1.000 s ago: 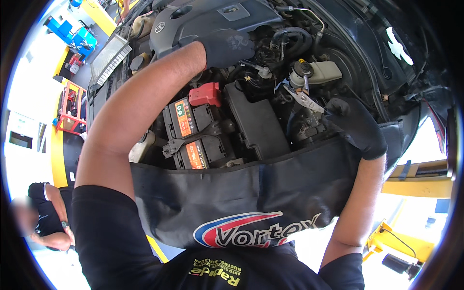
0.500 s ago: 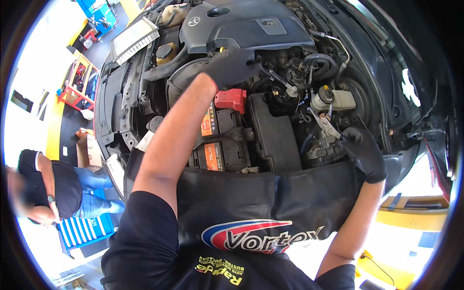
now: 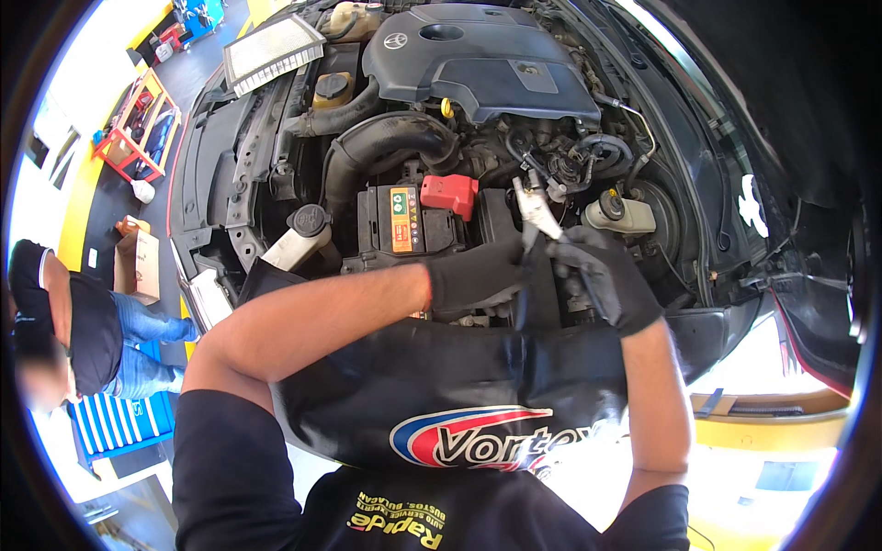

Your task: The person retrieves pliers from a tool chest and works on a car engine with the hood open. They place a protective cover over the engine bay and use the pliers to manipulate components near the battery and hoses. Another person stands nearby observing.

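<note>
Both my hands wear black gloves and meet over the engine bay, just right of the battery (image 3: 401, 220). My right hand (image 3: 608, 280) is closed on a pale, silvery plier-like tool (image 3: 538, 213), whose narrow tip points away from me. My left hand (image 3: 482, 274) comes across from the left, fingers bent in at the tool's near end; part of that grip is hidden. Beneath the hands lies the black fuse box (image 3: 496, 207), mostly covered. A red terminal cover (image 3: 450, 195) sits on the battery, left of the tool.
The engine cover (image 3: 487, 60) and a thick black intake hose (image 3: 390, 133) lie beyond. A fluid reservoir (image 3: 620, 213) stands at right. An air filter (image 3: 274, 53) rests on the front frame. A black fender cover (image 3: 459, 376) drapes the near edge. Another person (image 3: 87, 312) stands at left.
My left hand has come back from over the intake hose to beside my right hand. My right hand has moved left with the pale tool, away from the reservoir.
</note>
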`<state>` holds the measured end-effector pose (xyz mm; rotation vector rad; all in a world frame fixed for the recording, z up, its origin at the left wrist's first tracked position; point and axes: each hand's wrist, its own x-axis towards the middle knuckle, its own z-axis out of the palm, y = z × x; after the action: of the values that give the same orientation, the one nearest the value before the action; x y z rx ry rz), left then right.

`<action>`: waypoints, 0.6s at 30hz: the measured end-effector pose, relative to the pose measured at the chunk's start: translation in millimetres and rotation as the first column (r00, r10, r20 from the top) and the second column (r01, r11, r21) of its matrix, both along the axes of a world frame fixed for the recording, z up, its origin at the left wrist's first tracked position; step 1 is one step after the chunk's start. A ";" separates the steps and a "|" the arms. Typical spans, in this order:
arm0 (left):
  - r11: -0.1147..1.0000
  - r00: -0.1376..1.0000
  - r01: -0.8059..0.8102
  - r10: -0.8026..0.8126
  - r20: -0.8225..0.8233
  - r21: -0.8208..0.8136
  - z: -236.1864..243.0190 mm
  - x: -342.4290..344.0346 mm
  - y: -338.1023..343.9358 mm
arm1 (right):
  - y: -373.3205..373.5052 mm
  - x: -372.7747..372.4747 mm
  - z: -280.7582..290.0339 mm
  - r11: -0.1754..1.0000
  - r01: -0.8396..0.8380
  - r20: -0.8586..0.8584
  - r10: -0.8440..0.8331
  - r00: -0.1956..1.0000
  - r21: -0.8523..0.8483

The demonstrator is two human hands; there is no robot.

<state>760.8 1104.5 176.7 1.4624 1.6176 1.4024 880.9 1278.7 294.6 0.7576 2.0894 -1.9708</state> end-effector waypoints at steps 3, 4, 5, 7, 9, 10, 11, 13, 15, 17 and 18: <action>0.968 0.929 -0.114 0.183 0.322 -0.222 -16.8 2.1 -12.8 | -18.4 -24.5 -19.4 0.992 -0.113 0.024 0.111 0.993 0.054; 0.943 0.836 -0.111 0.259 0.484 -0.312 -18.8 -0.4 -15.4 | -22.7 -33.4 -24.4 0.981 -0.134 0.083 0.123 0.989 0.143; 0.920 0.828 -0.110 0.294 0.477 -0.376 -19.4 -4.4 -16.2 | -25.5 -40.3 -28.2 0.978 -0.131 0.028 0.128 0.991 0.161; 0.920 0.819 -0.096 0.289 0.495 -0.380 -19.4 -16.3 -18.7 | -24.7 -52.5 -29.9 0.974 -0.151 0.065 0.142 0.988 0.166; 0.969 0.994 -0.019 0.045 0.102 -0.248 -19.6 -32.8 -17.8 | -26.3 -64.8 -31.5 0.979 -0.116 0.076 0.104 0.992 0.166; 0.981 0.990 0.043 -0.067 -0.123 -0.187 -20.4 -40.4 -16.7 | -26.7 -70.0 -30.3 0.980 -0.071 0.115 0.051 0.992 0.185; 0.988 0.982 0.033 -0.061 -0.180 -0.153 -21.9 -46.9 -15.6 | -26.6 -75.6 -27.8 0.980 -0.052 0.122 0.028 0.992 0.193; 0.986 0.935 -0.097 0.044 -0.352 -0.134 -23.2 -62.3 -9.0 | -27.2 -85.2 -21.7 0.973 -0.025 0.083 0.006 0.997 0.231; 0.972 0.905 -0.174 0.094 -0.415 -0.158 -24.9 -73.3 -5.3 | -23.6 -94.9 -12.9 0.987 0.006 0.135 -0.028 0.990 0.162; 0.957 0.897 -0.210 0.106 -0.429 -0.201 -24.9 -80.8 -2.9 | -19.2 -102.1 -8.9 0.988 0.084 0.179 -0.107 0.978 0.130; 0.951 0.881 -0.230 0.114 -0.458 -0.206 -24.1 -84.6 -2.2 | -16.9 -104.3 -9.3 0.993 0.049 0.190 -0.069 0.979 0.106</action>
<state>676.1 1102.4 152.5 1.5858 2.1697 0.9349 776.6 1261.8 285.3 0.9986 2.0854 -1.7505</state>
